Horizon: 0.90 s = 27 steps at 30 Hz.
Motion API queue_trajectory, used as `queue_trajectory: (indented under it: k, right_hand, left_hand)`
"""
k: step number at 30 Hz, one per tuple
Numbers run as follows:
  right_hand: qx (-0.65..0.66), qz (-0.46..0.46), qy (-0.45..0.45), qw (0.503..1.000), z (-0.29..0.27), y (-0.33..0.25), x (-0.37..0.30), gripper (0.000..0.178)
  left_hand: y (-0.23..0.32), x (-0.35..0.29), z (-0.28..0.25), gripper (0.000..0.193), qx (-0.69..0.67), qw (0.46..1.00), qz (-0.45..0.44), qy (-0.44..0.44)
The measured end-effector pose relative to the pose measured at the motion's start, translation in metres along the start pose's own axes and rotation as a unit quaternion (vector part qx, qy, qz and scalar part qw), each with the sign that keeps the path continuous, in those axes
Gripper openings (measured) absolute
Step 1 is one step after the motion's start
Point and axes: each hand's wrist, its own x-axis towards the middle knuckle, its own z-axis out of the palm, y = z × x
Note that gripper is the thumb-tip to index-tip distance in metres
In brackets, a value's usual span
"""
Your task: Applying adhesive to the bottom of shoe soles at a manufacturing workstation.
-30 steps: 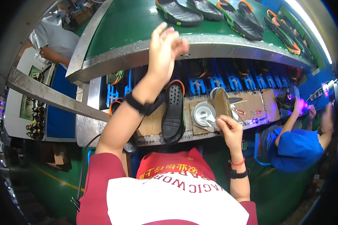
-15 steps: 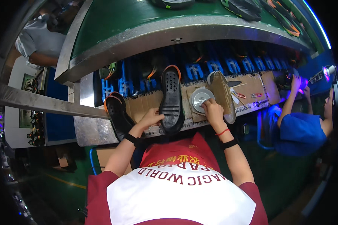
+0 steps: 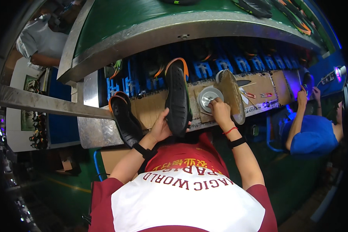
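My left hand (image 3: 161, 128) is closed round the near end of a black shoe sole (image 3: 176, 96) with an orange rim at its far end. Its thumb lies along the left edge, and fingertips show on the right edge. My right hand (image 3: 221, 112) has its fingers pinched together over a small round white dish (image 3: 212, 90). Whatever the pinch holds is hidden or too small to name. To the left of my left hand, a second black sole with an orange rim (image 3: 124, 118) leans on the bench.
Cardboard (image 3: 144, 112) covers the bench. Right of the dish stands a tilted brownish oval piece (image 3: 232, 96), with a dark blade (image 3: 243, 82) and small red-handled tools (image 3: 266, 95) beyond. A metal-edged green conveyor (image 3: 150, 17) runs above. A person in blue (image 3: 313, 133) works at right.
The held sole has tipped, so its holed, ridged inner face no longer shows as plainly. My left hand has slid further beneath it. My right hand stays at the dish.
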Motion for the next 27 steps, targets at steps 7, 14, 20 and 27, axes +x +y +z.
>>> queue_trajectory:
  k: [7, 14, 20, 27]
  right_hand:
    - [-0.024, -0.002, -0.023, 0.999, -0.024, -0.005, 0.002, 0.011]
    - [0.258, -0.099, 0.14, 0.951, -0.105, -0.051, 0.003, 0.011]
    - [0.228, -0.184, 0.114, 0.949, -0.124, -0.073, 0.006, 0.013]
    - [0.229, -0.174, 0.072, 0.955, -0.133, -0.077, 0.011, 0.011]
  left_hand:
    - [0.022, -0.023, 0.027, 0.08, 0.588, 0.802, 0.1, -0.005]
    - [0.052, -0.031, 0.081, 0.075, 0.805, 0.513, 0.295, 0.041]
    - [0.055, -0.016, 0.085, 0.064, 0.828, 0.43, 0.358, 0.036]
    - [0.046, 0.02, 0.039, 0.035, 0.038, 0.978, 0.191, 0.072]
